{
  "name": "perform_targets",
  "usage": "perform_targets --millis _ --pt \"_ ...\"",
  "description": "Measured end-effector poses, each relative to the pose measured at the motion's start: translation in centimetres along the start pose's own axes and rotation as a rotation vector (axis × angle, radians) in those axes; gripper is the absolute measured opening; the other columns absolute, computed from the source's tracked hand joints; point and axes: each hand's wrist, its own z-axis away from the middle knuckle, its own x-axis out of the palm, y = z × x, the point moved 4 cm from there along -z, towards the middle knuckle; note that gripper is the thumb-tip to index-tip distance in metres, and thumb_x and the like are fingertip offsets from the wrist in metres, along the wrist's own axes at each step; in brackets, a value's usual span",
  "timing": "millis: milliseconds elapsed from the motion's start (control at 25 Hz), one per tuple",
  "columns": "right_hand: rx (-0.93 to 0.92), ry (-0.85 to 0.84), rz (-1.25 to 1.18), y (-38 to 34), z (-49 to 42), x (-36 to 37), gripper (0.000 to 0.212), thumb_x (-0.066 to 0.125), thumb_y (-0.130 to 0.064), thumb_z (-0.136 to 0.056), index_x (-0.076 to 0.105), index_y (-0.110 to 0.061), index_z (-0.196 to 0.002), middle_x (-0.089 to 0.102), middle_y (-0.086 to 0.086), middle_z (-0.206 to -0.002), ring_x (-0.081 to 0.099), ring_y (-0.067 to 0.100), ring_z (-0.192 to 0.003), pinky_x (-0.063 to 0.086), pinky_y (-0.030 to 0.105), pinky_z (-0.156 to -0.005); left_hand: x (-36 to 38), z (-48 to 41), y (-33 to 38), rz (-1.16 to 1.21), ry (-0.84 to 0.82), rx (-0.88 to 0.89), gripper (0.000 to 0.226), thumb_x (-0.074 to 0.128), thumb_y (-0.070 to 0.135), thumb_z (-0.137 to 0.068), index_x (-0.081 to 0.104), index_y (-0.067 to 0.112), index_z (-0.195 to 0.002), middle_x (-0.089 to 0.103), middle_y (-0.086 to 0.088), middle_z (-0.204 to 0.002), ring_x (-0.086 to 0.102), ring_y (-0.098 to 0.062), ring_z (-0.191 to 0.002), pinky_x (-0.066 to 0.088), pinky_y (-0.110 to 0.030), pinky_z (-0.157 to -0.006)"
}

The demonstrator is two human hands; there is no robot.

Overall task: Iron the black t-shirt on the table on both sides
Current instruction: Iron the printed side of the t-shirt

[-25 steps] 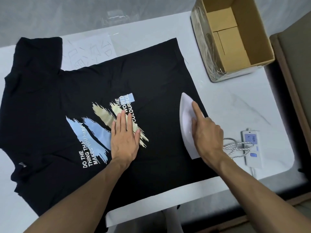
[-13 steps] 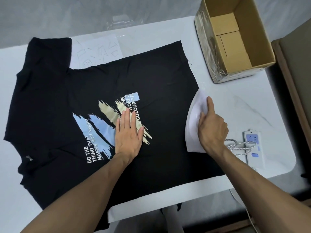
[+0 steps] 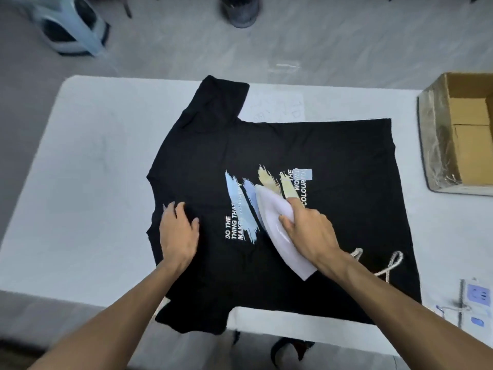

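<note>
Right now your black short-sleeved t-shirt (image 3: pixel 306 145) lies spread flat, print side up, on the white surface (image 3: pixel 93 182). Its neck end points to your left and its hem to your right. One sleeve reaches toward the far edge, and the other droops over the near edge. The chest print (image 3: pixel 240 198) shows pale blue and cream brush strokes with white lettering.

Your right hand (image 3: pixel 309 233) is curled round the back half of the flat white iron (image 3: pixel 269 209), thumb on the near side and fingers wrapped over the top. The iron sits sole-down on the shirt with its pointed nose aimed away and to the left, covering part of the brush strokes. You cannot see the handle under your fingers.

Your left hand (image 3: pixel 177 233) rests palm-down on the fabric near the neck end, left of the lettering, with its fingers loosely spread and pinching nothing.

A braided white cord (image 3: pixel 386 265) loops across the shirt behind your right wrist, near the hem. A white power strip with blue sockets (image 3: pixel 474 303) lies on the surface just beyond the hem, at the near right corner. An open brown cardboard box (image 3: pixel 437 145), its side wrapped in clear film, stands at the right edge, apart from the shirt. A pale blue plastic stool (image 3: pixel 72 25) is on the grey floor beyond the surface.
</note>
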Motion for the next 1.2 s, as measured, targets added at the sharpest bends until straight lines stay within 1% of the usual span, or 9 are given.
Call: perform_targets --millis 160,360,480,640,720,800,880,1000,1200 --pt "-0.12 -0.007 0.031 -7.8 -4.9 4.2 0.033 0.042 -0.036 -0.098 0.044 -0.021 -0.128 0.067 0.01 -0.092 0.06 0.035 -0.087 0.041 0.038 -0.066 0.1 -2.5 -8.2 -0.032 -0.045 -0.142 0.057 0.067 0.044 -0.088 0.05 0.011 -0.132 0.051 -0.018 -0.129 0.051 -0.037 -0.114 0.046 -0.047 -0.097" --pt "-0.138 0.064 0.189 -15.7 -13.3 7.0 0.029 0.039 -0.036 -0.1 0.044 -0.017 -0.121 0.065 0.012 -0.087 0.046 0.032 -0.069 0.032 0.035 -0.061 0.2 -4.9 -11.3 0.17 -0.124 -0.104 0.009 0.063 0.025 -0.092 0.059 0.023 -0.1 0.057 -0.001 -0.108 0.058 -0.02 -0.09 0.05 -0.032 -0.077" --pt "-0.101 0.071 0.267 -16.7 -16.3 7.8 0.028 0.037 -0.034 -0.1 0.042 -0.017 -0.122 0.066 0.013 -0.089 0.051 0.034 -0.071 0.033 0.035 -0.06 -0.9 -7.4 -11.8 0.302 -0.131 -0.137 0.033 0.063 0.019 -0.087 0.058 0.019 -0.119 0.061 0.001 -0.115 0.059 -0.02 -0.101 0.052 -0.039 -0.089" --pt "-0.085 0.107 0.297 -16.0 -16.7 7.0 0.03 0.038 -0.033 -0.1 0.041 -0.018 -0.125 0.065 0.012 -0.087 0.044 0.032 -0.066 0.032 0.035 -0.059 -2.7 -14.2 -9.1 0.587 -0.096 -0.28 0.067 0.066 0.041 -0.088 0.041 0.008 -0.141 0.053 -0.006 -0.134 0.052 -0.025 -0.122 0.044 -0.039 -0.102" --pt "-0.073 0.132 0.26 -15.3 -16.9 6.2 0.031 0.039 -0.033 -0.099 0.042 -0.019 -0.127 0.064 0.011 -0.084 0.042 0.031 -0.064 0.033 0.035 -0.06 -2.8 -18.4 -6.9 0.544 -0.182 -0.294 0.063 0.065 0.049 -0.088 0.048 0.01 -0.135 0.059 -0.005 -0.126 0.057 -0.027 -0.116 0.046 -0.041 -0.099" --pt "-0.096 0.136 0.258 -14.6 -17.3 5.4 0.031 0.041 -0.034 -0.098 0.043 -0.022 -0.126 0.061 0.008 -0.079 0.043 0.031 -0.063 0.034 0.035 -0.06 -2.6 -21.2 -5.4 0.393 -0.208 -0.27 0.036 0.062 0.045 -0.091 0.062 0.011 -0.104 0.068 -0.006 -0.103 0.064 -0.03 -0.098 0.05 -0.039 -0.083" --pt "-0.123 0.121 0.29 -13.9 -18.3 5.0 0.027 0.043 -0.037 -0.097 0.045 -0.025 -0.121 0.056 0.005 -0.072 0.044 0.032 -0.062 0.035 0.035 -0.059 -2.5 -22.5 -4.7 0.294 -0.151 -0.223 0.03 0.057 0.038 -0.094 0.061 0.01 -0.083 0.067 -0.007 -0.084 0.063 -0.031 -0.082 0.043 -0.035 -0.068" --pt "-0.162 0.136 0.365 -13.0 -21.0 3.3 0.023 0.045 -0.042 -0.095 0.046 -0.029 -0.114 0.059 0.005 -0.072 0.05 0.034 -0.063 0.034 0.034 -0.058 -2.2 -23.2 -4.2 0.251 -0.031 -0.194 0.024 0.049 0.031 -0.099 0.059 0.012 -0.088 0.064 -0.003 -0.082 0.057 -0.024 -0.075 0.038 -0.033 -0.066" --pt "-0.244 0.14 0.51 -11.1 -26.2 0.4 0.03 0.041 -0.048 -0.097 0.044 -0.034 -0.122 0.064 0.007 -0.078 0.061 0.033 -0.072 0.035 0.032 -0.057 -1.9 -24.6 -2.2 0.259 0.042 -0.221 0.021 0.042 0.023 -0.098 0.059 0.013 -0.106 0.062 -0.001 -0.089 0.058 -0.027 -0.083 0.047 -0.037 -0.075"
